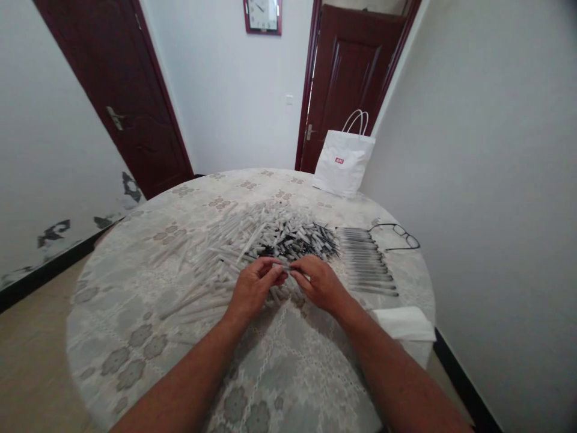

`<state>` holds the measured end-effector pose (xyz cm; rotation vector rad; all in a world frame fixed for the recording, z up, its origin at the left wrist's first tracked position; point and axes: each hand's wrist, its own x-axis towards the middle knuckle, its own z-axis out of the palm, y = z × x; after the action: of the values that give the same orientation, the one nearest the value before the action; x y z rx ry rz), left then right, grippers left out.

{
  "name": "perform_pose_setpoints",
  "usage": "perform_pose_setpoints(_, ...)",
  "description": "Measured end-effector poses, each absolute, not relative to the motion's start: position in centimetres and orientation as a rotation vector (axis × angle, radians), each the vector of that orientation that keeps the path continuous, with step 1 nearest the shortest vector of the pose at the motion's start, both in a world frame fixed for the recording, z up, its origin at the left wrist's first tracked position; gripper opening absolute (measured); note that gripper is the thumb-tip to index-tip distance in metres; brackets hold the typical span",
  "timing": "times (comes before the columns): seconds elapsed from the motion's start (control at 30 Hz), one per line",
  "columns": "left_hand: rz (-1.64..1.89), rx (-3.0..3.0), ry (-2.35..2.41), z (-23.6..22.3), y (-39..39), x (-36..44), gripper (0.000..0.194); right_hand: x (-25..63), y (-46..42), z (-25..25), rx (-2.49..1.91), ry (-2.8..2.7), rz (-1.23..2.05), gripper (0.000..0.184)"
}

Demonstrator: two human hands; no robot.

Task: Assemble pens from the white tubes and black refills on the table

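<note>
My left hand [259, 285] and my right hand [319, 281] meet above the near edge of a loose pile. Both are closed in a pinch, fingertip to fingertip, on a small, slender pen part [286, 268]; my fingers cover most of it. Beneath and beyond them spreads a heap of whitish, translucent pen barrels [225, 240], with short pale pieces on top. Thin black pen parts [295, 246] lie mixed in at the heap's right side. To the right of my right hand, several grey, dark-tipped pens [367, 264] lie side by side in a row.
The round table has a patterned tablecloth [270, 373]. Black-framed glasses [401, 237] lie beyond the pen row, and a folded white cloth or paper [406, 323] sits nearer me. A white handled bag [345, 162] stands at the back right. Walls and doors surround the table.
</note>
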<state>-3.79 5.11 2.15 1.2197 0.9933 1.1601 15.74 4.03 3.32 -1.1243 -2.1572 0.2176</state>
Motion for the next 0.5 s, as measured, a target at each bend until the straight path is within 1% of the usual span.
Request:
perform_pose_setpoints(0.1, 1.138, 1.372, 1.054, 2.3, 4.7, -3.7, 0.034, 16.2, 4.0, 4.1, -1.144, -2.28, 0.103, 0.014)
perform_pose_setpoints(0.2, 1.152, 1.54, 1.086, 1.7, 4.4, -3.7, 0.032, 18.4, 4.2, 5.3, -1.302, -2.332, -0.01, 0.016)
perform_pose_setpoints(0.27, 1.156, 1.765, 1.126, 0.9, 4.3, -3.7, 0.028, 21.0, 4.7, 6.2, -1.485, -2.274, -0.083, 0.018)
perform_pose_setpoints(0.37, 1.11, 2.16, 1.122, -0.4, 4.3, -3.6, 0.022, 25.7, 5.9, 7.0, -1.875, -2.085, -0.203, 0.021)
perform_pose_setpoints(0.5, 1.054, 2.393, 1.043, -1.2, 4.3, -3.3, 0.021, 30.6, 7.8, 6.5, -2.29, -1.979, -0.246, 0.027)
